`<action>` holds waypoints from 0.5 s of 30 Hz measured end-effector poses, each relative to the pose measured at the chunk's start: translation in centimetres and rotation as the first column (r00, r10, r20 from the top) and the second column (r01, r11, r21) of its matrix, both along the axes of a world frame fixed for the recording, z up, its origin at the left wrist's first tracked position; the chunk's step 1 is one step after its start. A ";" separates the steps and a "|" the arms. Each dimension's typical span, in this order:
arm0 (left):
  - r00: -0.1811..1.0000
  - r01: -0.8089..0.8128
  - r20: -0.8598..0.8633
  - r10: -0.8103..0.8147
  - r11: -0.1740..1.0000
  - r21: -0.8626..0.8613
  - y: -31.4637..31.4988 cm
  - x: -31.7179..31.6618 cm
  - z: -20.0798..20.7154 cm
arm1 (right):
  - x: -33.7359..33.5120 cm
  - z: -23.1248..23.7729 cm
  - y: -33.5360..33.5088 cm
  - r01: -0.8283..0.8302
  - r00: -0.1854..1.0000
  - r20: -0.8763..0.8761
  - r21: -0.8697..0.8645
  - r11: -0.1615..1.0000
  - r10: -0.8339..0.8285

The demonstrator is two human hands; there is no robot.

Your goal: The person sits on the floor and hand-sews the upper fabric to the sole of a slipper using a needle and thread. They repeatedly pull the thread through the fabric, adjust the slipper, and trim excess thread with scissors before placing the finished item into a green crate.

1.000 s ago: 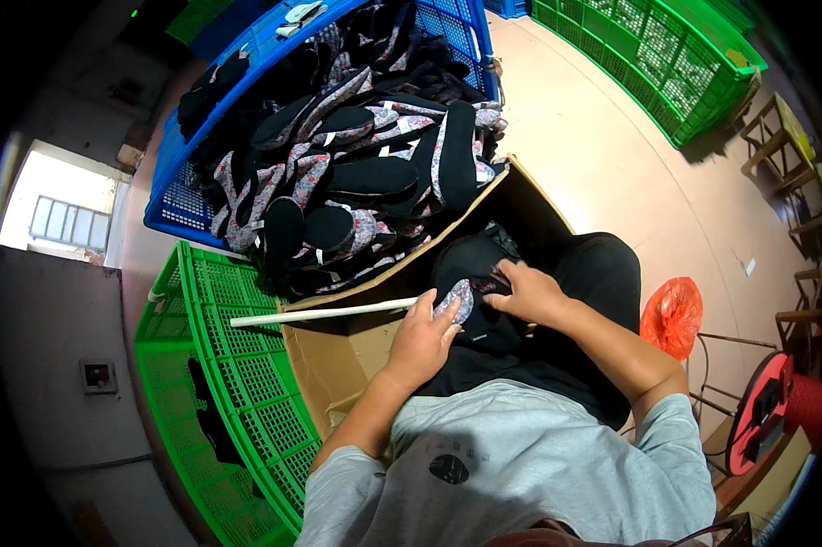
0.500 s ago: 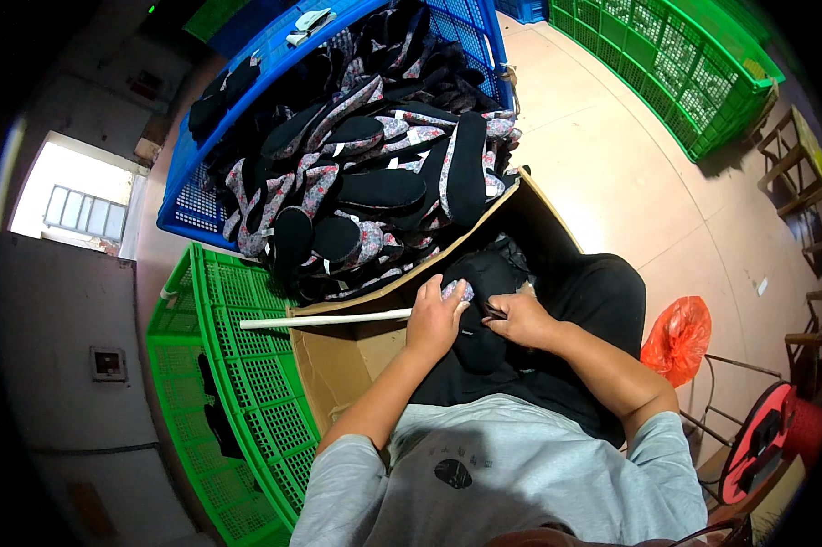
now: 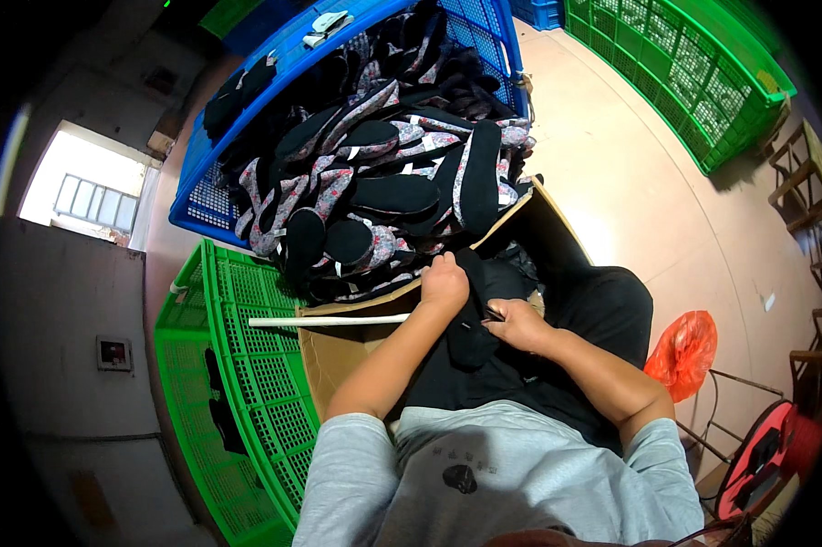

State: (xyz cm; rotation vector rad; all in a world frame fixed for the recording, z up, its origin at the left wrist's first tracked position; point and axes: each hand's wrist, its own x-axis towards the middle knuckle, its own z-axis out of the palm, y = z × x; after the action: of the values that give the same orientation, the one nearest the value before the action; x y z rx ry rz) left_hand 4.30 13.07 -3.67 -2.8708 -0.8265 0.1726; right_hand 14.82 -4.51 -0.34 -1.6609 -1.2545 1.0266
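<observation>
Over my lap, inside an open cardboard box (image 3: pixel 324 365), lies a black slipper (image 3: pixel 470 342) with a soft cloth upper. My left hand (image 3: pixel 444 283) is closed on its far left edge. Just to the right, my right hand (image 3: pixel 520 325) is closed round a small dark tool (image 3: pixel 494 314), whose tip points at the slipper; its kind is mostly hidden by the fingers. A heap of slippers (image 3: pixel 388 193) with black soles and grey-pink floral sides fills the blue crate (image 3: pixel 192 205) beyond the box.
A white rod (image 3: pixel 329 321) lies across the box's left edge. Left of it stands a green crate (image 3: pixel 247 365) holding a few dark pieces. At the right are an orange plastic bag (image 3: pixel 682 354) and a red round stool (image 3: pixel 755 456). Another green crate (image 3: pixel 675 73) stands far right.
My left hand has shifted up and turned over, its back now upward, and the slipper has tilted with it. The floral patch by its fingers is hidden now. My right hand keeps the dark tool.
</observation>
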 end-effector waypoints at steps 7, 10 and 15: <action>0.941 -0.166 -0.312 0.134 0.983 -0.077 -0.4 1.9 1.3 | 0.2 -0.1 0.0 -0.011 0.999 -0.048 0.003 1.000 0.011; 0.932 -0.245 -0.311 0.183 0.954 -0.171 -0.7 1.5 2.1 | 0.0 1.3 -0.2 0.000 0.996 -0.093 0.007 1.000 0.001; 0.937 -0.326 -0.214 0.275 0.909 -0.259 -0.6 0.1 1.7 | -0.4 0.2 -0.3 0.002 0.956 -0.292 0.028 1.000 0.006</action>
State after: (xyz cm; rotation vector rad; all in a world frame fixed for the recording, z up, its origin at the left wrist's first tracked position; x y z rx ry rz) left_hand 4.40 12.42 -2.01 -2.9092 -1.3045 0.6203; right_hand 14.45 -4.80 -0.13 -1.4245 -1.0694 1.2007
